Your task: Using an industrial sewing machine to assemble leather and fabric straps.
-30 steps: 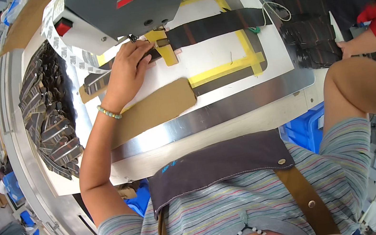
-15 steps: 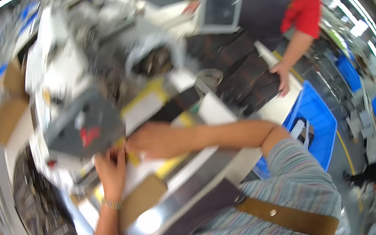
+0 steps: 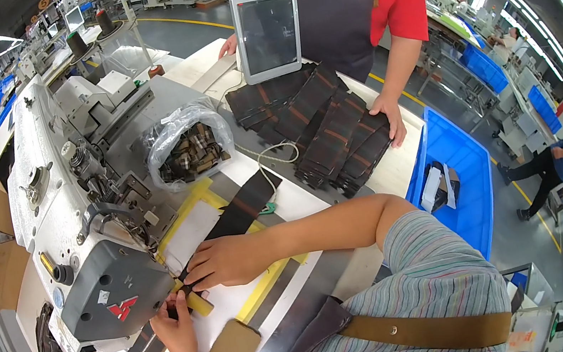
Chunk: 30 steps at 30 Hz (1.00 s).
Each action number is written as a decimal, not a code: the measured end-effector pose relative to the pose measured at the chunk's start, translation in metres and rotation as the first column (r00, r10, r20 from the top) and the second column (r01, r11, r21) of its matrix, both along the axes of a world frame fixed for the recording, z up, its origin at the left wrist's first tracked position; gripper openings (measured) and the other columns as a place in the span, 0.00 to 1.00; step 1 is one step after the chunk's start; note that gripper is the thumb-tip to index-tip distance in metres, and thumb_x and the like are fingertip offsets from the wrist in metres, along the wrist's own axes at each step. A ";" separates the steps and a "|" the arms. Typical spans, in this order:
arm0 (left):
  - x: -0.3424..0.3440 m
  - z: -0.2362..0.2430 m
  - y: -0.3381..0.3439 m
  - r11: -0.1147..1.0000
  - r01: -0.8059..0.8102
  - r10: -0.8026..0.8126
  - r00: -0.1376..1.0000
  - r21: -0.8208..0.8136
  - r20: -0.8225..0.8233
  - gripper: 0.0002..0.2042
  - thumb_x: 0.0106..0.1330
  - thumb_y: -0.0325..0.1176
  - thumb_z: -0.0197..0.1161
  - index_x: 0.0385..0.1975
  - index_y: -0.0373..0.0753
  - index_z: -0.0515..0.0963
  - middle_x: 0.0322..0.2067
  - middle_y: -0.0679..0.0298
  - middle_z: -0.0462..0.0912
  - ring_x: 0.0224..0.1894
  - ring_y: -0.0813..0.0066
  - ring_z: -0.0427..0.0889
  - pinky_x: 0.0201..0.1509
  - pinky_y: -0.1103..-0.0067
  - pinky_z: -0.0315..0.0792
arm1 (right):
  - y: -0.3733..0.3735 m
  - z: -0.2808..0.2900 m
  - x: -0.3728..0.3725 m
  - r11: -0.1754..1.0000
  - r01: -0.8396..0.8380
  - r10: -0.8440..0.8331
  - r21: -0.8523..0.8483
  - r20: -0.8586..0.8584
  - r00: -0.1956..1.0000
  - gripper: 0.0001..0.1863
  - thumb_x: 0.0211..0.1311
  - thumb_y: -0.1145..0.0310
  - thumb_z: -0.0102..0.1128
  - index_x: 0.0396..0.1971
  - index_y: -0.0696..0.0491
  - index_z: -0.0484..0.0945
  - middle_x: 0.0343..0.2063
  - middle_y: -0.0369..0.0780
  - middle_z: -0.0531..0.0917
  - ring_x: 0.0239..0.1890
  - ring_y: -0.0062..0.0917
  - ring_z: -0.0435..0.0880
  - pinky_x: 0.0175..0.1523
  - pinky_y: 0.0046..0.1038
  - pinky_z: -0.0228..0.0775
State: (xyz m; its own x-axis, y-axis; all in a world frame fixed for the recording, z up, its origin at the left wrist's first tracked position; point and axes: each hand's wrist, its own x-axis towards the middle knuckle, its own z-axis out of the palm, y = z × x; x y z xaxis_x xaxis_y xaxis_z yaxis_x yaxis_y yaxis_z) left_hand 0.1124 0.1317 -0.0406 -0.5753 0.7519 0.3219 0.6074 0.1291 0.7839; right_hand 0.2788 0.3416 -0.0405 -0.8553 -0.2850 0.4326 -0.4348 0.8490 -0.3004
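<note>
A dark striped fabric piece (image 3: pixel 251 202) lies across the bed of a white and grey sewing machine (image 3: pixel 107 290). My right hand (image 3: pixel 232 261) rests over its near end, with fingers bent and pressed together on the cloth. Close by, below the machine's head, my left hand (image 3: pixel 176 333) pinches a dark edge of the fabric between thumb and fingers. The needle area is mostly hidden by the machine's head and my fingers. Yellow tape (image 3: pixel 198 303) borders white sheets on the bed around my hands.
A plastic bag (image 3: pixel 157 150) of small fabric pieces stands behind the sewing spot. Stacks of dark striped fabric (image 3: pixel 322 131) lie by a grey-framed screen (image 3: pixel 268 37). A co-worker in red (image 3: pixel 408 3) touches the stacks. A blue bin (image 3: pixel 466 186) sits at right.
The head view has turned and steadied, so the earlier blur is gone. Both hands stay by the machine's head. The co-worker's hand remains at the fabric stacks.
</note>
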 end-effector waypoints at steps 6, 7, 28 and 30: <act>0.007 0.009 0.006 0.985 -0.070 0.077 0.996 -0.157 0.039 0.15 0.76 0.34 0.70 0.27 0.33 0.78 0.19 0.69 0.74 0.23 0.80 0.67 0.28 0.75 0.63 | -0.002 0.001 0.003 0.996 -0.003 0.005 0.090 -0.024 1.000 0.19 0.70 0.69 0.63 0.59 0.53 0.85 0.64 0.41 0.84 0.70 0.39 0.78 0.76 0.45 0.67; 0.008 0.010 0.007 0.982 -0.059 0.068 0.997 -0.180 0.043 0.15 0.76 0.34 0.70 0.27 0.33 0.78 0.19 0.69 0.74 0.23 0.80 0.67 0.28 0.75 0.63 | -0.003 0.000 0.003 0.995 -0.009 0.014 0.099 -0.057 0.998 0.19 0.71 0.68 0.62 0.59 0.53 0.85 0.64 0.40 0.84 0.71 0.39 0.78 0.76 0.45 0.67; 0.019 0.015 0.010 0.985 -0.105 0.112 0.992 -0.138 0.049 0.15 0.76 0.33 0.69 0.28 0.29 0.78 0.19 0.63 0.72 0.24 0.74 0.66 0.30 0.71 0.62 | -0.002 0.006 0.005 0.999 0.009 -0.012 0.047 0.064 0.998 0.23 0.67 0.68 0.65 0.62 0.50 0.84 0.67 0.41 0.81 0.75 0.38 0.74 0.81 0.46 0.62; 0.020 0.019 0.009 0.980 -0.101 0.112 0.992 -0.172 0.052 0.16 0.76 0.33 0.69 0.28 0.29 0.78 0.19 0.63 0.72 0.24 0.74 0.66 0.30 0.71 0.62 | -0.001 0.008 0.006 0.998 0.008 -0.015 0.064 0.116 0.993 0.24 0.71 0.67 0.64 0.65 0.51 0.83 0.69 0.41 0.80 0.76 0.38 0.73 0.83 0.46 0.59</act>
